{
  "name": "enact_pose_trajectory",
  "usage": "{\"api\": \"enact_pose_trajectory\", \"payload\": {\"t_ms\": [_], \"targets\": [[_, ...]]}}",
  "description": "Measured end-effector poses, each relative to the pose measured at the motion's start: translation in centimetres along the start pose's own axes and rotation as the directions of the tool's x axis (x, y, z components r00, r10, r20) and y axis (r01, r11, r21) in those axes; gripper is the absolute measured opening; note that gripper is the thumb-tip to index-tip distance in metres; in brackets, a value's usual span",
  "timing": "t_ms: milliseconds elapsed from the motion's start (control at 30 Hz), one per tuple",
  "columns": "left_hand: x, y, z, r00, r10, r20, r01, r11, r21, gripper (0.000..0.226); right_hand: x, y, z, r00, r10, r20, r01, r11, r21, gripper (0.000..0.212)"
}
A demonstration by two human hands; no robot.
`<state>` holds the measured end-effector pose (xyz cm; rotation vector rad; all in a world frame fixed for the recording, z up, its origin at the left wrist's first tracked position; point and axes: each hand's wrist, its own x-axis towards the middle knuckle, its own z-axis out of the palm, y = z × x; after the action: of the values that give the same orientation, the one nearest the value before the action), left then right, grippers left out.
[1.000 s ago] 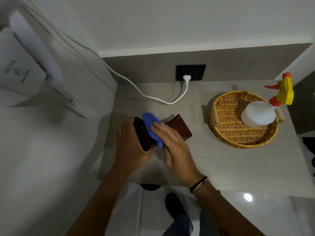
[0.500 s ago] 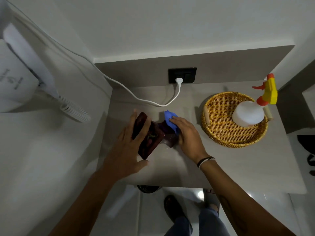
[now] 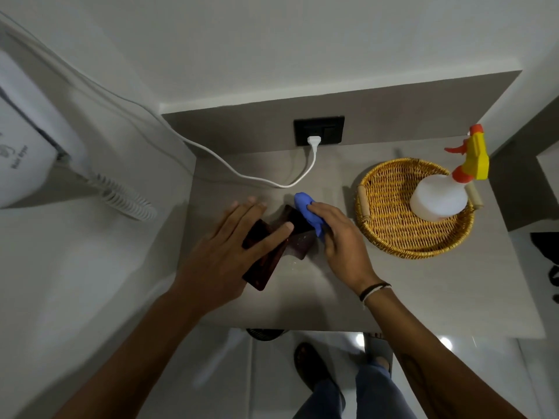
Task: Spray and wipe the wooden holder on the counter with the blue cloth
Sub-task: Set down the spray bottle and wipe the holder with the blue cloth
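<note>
Your left hand point(image 3: 233, 252) is lying flat, pinning the dark reddish-brown wooden holder point(image 3: 272, 252) on the grey counter point(image 3: 393, 291); your right hand point(image 3: 338, 237) is gripping the bunched blue cloth point(image 3: 308, 211), wiping. Spraying looks done; wiping is ongoing.

Holder point(image 3: 266, 261) dark glossy wood, cloth point(image 3: 305, 207) soft blue fabric, basket point(image 3: 390, 225) rough woven wicker, spray bottle point(image 3: 438, 198) translucent plastic, counter point(image 3: 423, 291) matt.
</note>
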<state>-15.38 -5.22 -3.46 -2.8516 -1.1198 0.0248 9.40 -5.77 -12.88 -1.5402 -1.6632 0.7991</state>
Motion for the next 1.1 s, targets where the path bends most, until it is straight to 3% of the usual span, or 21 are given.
{"api": "enact_pose_trajectory", "payload": {"t_ms": [167,367,533,667,767,900,967,1100], "targets": [[0.1,0.8,1.0,0.998,0.043,-0.041,-0.045,0.996,-0.073,0.078,-1.0,0.3,-1.0,0.996,0.022,-0.089,-0.017,0.998,0.062,0.061],[0.5,1.1,2.0,0.970,-0.203,-0.137,0.164,0.954,-0.252,0.080,-2.4,-0.4,-1.9,0.988,0.024,-0.151,-0.008,0.995,0.104,0.061],[0.0,1.9,1.6,0.903,-0.415,-0.115,0.311,0.812,-0.494,0.089,-3.7,-1.0,-1.4,0.987,0.047,-0.157,-0.025,0.989,0.143,0.062],[-0.4,2.4,1.3,0.858,-0.502,-0.112,0.367,0.750,-0.550,0.094,-4.1,-2.6,-0.4,0.984,0.039,-0.174,-0.010,0.986,0.166,0.062],[-0.3,3.0,1.0,0.838,-0.541,-0.073,0.414,0.716,-0.562,0.087,-4.7,-5.5,1.5,0.985,-0.056,-0.164,0.081,0.986,0.148,0.059],[-0.1,3.1,0.5,0.876,-0.481,-0.037,0.387,0.746,-0.542,0.079,-5.4,-7.6,4.4,0.966,-0.239,-0.095,0.248,0.965,0.086,0.053],[-0.6,2.8,0.6,0.855,-0.518,-0.035,0.414,0.721,-0.555,0.086,-4.9,-5.8,4.3,0.980,-0.197,-0.022,0.197,0.980,0.014,0.058],[-1.7,2.7,0.5,0.811,-0.584,0.015,0.462,0.626,-0.628,0.103,-3.2,-2.8,2.3,0.989,0.146,0.004,-0.146,0.989,-0.028,0.060]]}}
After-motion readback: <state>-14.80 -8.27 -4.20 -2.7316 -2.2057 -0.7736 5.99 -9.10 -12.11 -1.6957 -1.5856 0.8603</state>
